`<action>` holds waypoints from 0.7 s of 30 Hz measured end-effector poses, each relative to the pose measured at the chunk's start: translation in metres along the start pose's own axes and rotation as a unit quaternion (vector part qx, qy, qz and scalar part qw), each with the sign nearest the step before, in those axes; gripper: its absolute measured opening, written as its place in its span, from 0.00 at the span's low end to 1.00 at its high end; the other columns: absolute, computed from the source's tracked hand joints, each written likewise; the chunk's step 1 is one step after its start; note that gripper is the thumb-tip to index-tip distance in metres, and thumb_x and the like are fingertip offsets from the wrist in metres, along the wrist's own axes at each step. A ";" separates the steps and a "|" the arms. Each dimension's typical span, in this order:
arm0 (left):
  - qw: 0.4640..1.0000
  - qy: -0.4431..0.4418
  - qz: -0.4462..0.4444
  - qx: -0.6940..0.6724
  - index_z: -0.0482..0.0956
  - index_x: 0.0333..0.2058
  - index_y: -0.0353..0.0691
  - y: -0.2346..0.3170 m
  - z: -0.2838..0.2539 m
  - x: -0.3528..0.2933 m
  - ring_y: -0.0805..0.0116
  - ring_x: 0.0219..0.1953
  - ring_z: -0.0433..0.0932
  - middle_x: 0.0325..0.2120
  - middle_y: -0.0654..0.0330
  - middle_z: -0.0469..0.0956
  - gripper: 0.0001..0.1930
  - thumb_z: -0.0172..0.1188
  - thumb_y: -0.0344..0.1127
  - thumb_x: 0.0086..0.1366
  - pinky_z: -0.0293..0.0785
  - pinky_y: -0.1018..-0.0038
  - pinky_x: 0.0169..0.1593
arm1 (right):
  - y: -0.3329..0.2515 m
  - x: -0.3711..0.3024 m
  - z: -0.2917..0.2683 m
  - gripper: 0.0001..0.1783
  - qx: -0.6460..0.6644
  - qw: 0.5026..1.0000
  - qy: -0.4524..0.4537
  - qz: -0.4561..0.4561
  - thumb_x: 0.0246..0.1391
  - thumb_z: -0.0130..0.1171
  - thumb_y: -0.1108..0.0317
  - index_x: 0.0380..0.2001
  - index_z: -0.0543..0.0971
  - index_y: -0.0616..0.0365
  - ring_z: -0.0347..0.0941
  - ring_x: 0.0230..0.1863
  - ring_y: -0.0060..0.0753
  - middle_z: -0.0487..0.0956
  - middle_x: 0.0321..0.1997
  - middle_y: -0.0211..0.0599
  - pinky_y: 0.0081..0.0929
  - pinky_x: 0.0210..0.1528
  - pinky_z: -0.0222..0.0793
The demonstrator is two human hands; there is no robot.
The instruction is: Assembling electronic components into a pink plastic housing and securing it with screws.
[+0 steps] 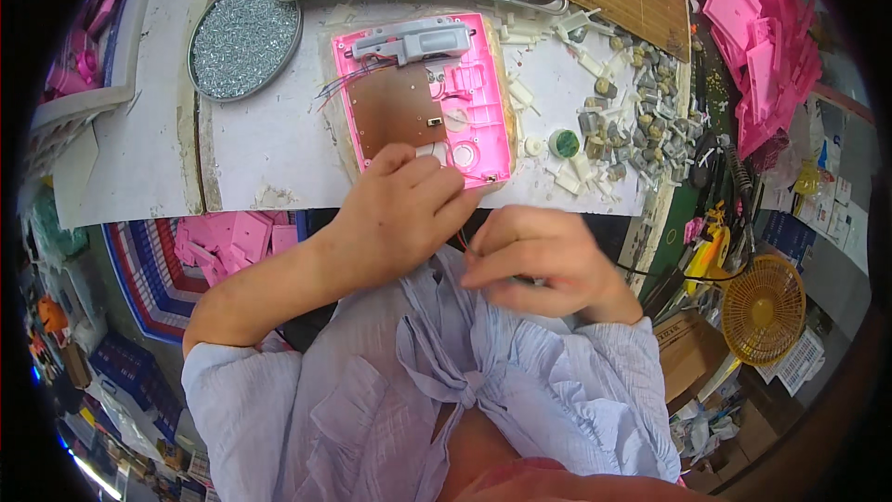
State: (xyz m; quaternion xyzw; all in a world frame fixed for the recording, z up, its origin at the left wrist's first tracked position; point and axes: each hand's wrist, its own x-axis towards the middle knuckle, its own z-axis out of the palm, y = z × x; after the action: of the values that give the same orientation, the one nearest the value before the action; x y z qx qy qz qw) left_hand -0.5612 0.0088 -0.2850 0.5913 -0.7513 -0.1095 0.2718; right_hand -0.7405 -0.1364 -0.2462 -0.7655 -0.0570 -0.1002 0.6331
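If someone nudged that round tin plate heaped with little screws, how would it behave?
The round plate of screws probably feels heavy for its size, being heaped with metal. It would likely slide rather than tip, sitting low and flat on the bench. A sharp shove might spill loose screws over its shallow rim.

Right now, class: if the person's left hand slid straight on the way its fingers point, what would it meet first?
The left hand points up and right across the table edge. Its fingertips already rest at the near edge of the pink plastic housing, so it would most likely press first into that, by the brown circuit board; depth is unclear.
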 end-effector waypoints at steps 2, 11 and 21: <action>1.000 -0.002 0.016 0.005 0.80 0.49 0.40 0.000 0.009 -0.017 0.64 0.40 0.75 0.35 0.63 0.74 0.24 0.65 0.38 0.52 0.69 0.65 0.49 | 0.018 0.012 -0.017 0.23 0.015 0.999 0.036 -0.008 0.53 0.69 0.55 0.47 0.84 0.60 0.78 0.42 0.47 0.79 0.37 0.40 0.41 0.45 0.73; 0.966 0.160 -0.193 0.056 0.79 0.28 0.43 -0.010 -0.002 -0.064 0.59 0.26 0.75 0.28 0.60 0.75 0.07 0.70 0.33 0.55 0.69 0.63 0.27 | 0.049 0.031 0.010 0.28 -0.462 0.887 0.003 -0.023 0.46 0.70 0.46 0.46 0.85 0.54 0.68 0.50 0.45 0.77 0.43 0.34 0.54 0.59 0.62; 0.982 -0.051 -0.177 -0.034 0.76 0.32 0.42 0.015 0.017 -0.090 0.58 0.29 0.77 0.26 0.59 0.72 0.06 0.65 0.34 0.60 0.72 0.62 0.33 | 0.054 0.041 0.055 0.20 -0.427 0.903 0.031 -0.029 0.39 0.76 0.61 0.37 0.82 0.50 0.72 0.44 0.37 0.78 0.37 0.28 0.51 0.56 0.61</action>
State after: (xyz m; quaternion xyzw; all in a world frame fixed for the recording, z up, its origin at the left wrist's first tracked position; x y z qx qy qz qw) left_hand -0.5692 0.0961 -0.3165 0.6988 -0.6436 -0.2116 0.2296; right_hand -0.6844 -0.0945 -0.2990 -0.9571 -0.0115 -0.1568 0.2433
